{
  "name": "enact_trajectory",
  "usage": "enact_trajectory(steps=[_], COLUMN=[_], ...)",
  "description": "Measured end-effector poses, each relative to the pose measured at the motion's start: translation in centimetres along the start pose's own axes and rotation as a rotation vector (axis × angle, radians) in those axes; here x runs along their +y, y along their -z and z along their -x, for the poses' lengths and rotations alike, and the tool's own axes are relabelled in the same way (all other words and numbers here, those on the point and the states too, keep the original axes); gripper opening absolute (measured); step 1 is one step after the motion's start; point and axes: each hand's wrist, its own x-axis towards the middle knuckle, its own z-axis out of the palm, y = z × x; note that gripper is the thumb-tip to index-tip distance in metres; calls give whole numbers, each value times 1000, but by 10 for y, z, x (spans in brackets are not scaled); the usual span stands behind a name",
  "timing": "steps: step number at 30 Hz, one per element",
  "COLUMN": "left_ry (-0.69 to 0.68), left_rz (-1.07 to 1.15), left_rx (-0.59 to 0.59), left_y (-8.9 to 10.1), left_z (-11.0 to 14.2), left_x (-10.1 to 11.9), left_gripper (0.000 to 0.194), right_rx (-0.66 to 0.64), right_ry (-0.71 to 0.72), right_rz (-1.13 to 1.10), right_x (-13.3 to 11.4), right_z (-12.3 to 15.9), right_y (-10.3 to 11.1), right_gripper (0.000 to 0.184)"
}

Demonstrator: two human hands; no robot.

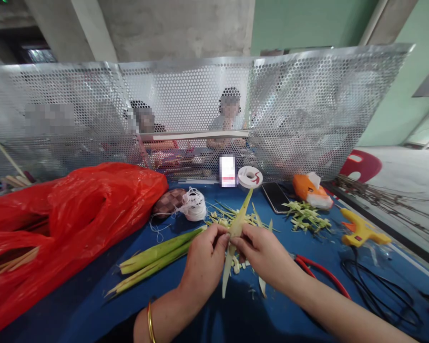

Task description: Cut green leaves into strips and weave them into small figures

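Both my hands pinch one pale green leaf strip [238, 224] that stands nearly upright above the blue table [186, 305]. My left hand [204, 263], with a gold bangle on its wrist, grips the strip from the left with closed fingers. From the right, my right hand [262, 254] pinches the same strip. The strip's pointed tip reaches up toward a tape roll [250, 177], and its lower end hangs down between my wrists. Small leaf scraps [241, 265] lie under my hands.
A red plastic bag [67, 224] fills the left. Long green leaves [157, 257] lie beside it, with a white thread spool [195, 205] behind. To the right lie trimmings [305, 216], a yellow glue gun [359, 231], red-handled scissors [321, 271], black cable and a phone [276, 196]. People sit behind a perforated metal screen [307, 109].
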Motion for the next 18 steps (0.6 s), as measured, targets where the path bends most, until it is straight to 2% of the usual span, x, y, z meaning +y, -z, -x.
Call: enact_trajectory(steps=[7,12,14,18], left_ry=[-18,-12,5,19], left_rz=[-4,26,54,138], left_rx=[10,10,9,-32], left_y=[1,0,0,0], left_z=[1,-1,-2,-2], left_x=[3,1,-1,-2], left_gripper=[18,16,16,18], right_rx=[-103,-176,-212,-172], right_ry=[-135,-224,-230,-194], right_rz=[-367,-547,-589,-555], right_x=[5,-3,-6,-4], right_z=[-5,-4,-3,-5], right_y=[-3,3,7,8], right_gripper=[22,20,19,22])
